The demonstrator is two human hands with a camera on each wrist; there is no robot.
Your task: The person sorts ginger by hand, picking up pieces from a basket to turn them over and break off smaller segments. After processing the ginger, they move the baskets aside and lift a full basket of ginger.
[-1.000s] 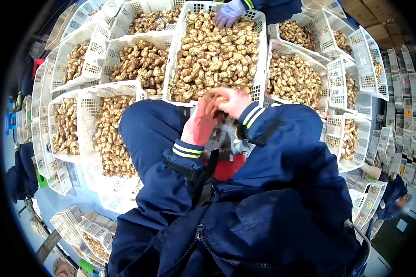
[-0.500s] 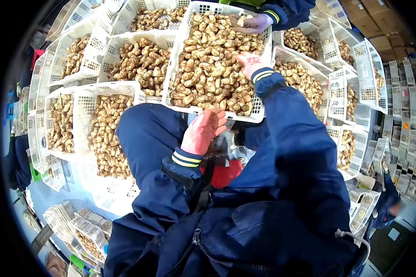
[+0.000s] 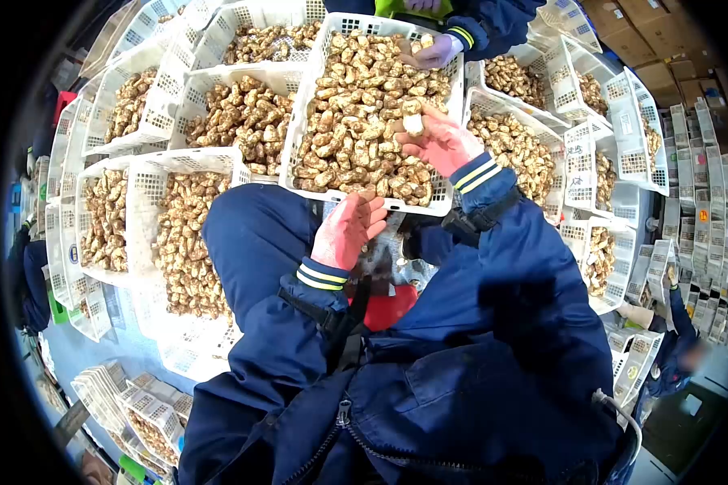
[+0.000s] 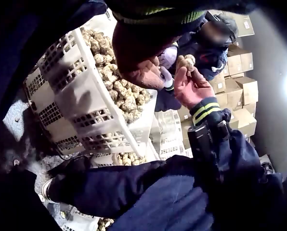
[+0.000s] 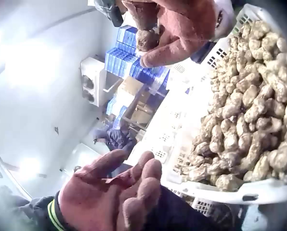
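A white perforated crate (image 3: 447, 198) full of brown-and-white mushrooms (image 3: 356, 113) stands before the person's knees. Over its right side, the pink-gloved right hand (image 3: 447, 144) pinches one mushroom (image 3: 413, 124) between thumb and fingers. That mushroom (image 5: 147, 39) also shows in the right wrist view, with a dark brown surface. The pink-gloved left hand (image 3: 349, 233) is at the crate's near edge, palm turned up and fingers loosely bent, holding nothing. In the right wrist view the left hand (image 5: 119, 192) appears below the crate's rim.
Across the crate, another person's purple-gloved hand (image 3: 438, 53) reaches in over the far right corner. More crates of mushrooms stand to the left (image 3: 243, 162) and right (image 3: 560, 206). Cardboard boxes (image 3: 647, 32) are stacked at the far right. A red object (image 3: 387, 309) shows between the legs.
The hands, together at the near edge at first, have parted. The right hand reached into the crate and now holds a mushroom above it. The other person's hand has shifted right.
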